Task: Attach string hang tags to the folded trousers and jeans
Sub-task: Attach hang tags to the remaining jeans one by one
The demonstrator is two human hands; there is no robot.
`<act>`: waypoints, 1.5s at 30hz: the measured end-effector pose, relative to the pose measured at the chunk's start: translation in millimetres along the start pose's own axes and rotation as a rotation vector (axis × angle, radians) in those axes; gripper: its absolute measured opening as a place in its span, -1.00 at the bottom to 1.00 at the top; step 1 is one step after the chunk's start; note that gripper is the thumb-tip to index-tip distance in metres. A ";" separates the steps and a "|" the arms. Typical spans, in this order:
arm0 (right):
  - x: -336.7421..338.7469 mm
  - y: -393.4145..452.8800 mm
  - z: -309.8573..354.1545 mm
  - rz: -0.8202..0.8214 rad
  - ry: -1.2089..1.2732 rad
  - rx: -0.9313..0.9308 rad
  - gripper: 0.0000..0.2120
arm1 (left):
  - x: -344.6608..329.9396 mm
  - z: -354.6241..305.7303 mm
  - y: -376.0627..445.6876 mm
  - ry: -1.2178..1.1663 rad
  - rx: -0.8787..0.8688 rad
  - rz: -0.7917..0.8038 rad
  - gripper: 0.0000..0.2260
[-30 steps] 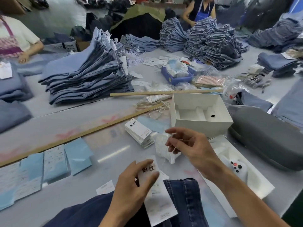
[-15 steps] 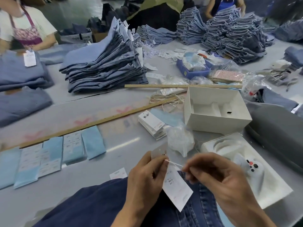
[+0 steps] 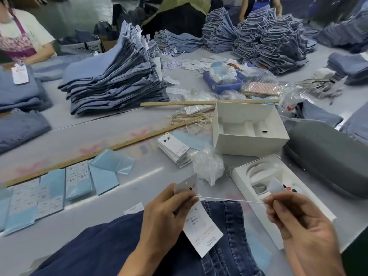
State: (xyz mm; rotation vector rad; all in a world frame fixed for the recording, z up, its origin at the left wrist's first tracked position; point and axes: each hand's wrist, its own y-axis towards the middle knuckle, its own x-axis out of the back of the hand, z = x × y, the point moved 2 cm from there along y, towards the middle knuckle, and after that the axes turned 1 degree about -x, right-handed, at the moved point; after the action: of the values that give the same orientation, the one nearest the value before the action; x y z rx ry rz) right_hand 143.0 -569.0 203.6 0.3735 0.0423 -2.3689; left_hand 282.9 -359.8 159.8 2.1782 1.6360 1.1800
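White tags (image 3: pixel 201 220) pinched in your left hand (image 3: pixel 165 214), string (image 3: pixel 229 200) stretched taut across to your right hand (image 3: pixel 302 226) pinching its end, dark jeans (image 3: pixel 111 248) beneath both hands.

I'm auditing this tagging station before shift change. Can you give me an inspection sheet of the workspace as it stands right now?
Surface: grey table, two wooden rulers lying across it.
Job's things: dark jeans at the near edge; hang tags held above them; white string stretched taut between the hands; spare tag stack; blue label sheets.
Clutter: open white box, plastic bag, blue bin, grey case, loose tan string.
Hands: left hand pinches the tags; right hand pinches the string's end.
Cables: nothing seen.
Surroundings: stacks of folded light jeans; two other workers at the far side.
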 end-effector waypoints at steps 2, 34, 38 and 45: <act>3.8 0.7 0.7 -0.028 -0.068 0.039 -0.76 | -0.1 -1.4 0.0 -0.001 -0.002 0.018 -0.85; -95.5 -3.0 -36.6 0.384 -0.845 0.491 -0.89 | 7.3 6.7 2.5 -0.376 0.374 0.049 -0.77; -108.0 -5.5 -37.5 0.481 -0.941 0.485 -0.87 | 6.5 7.7 1.4 -0.311 0.351 0.034 -0.89; -111.1 -0.9 -34.9 0.464 -0.932 0.445 -0.88 | 7.7 1.1 1.9 -0.389 0.332 0.083 -0.75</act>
State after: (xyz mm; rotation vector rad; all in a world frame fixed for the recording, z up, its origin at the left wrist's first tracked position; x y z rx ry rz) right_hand 228.4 -489.9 201.0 -0.4959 -0.9064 -1.8609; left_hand 285.7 -353.5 163.9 2.4910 1.6692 0.4730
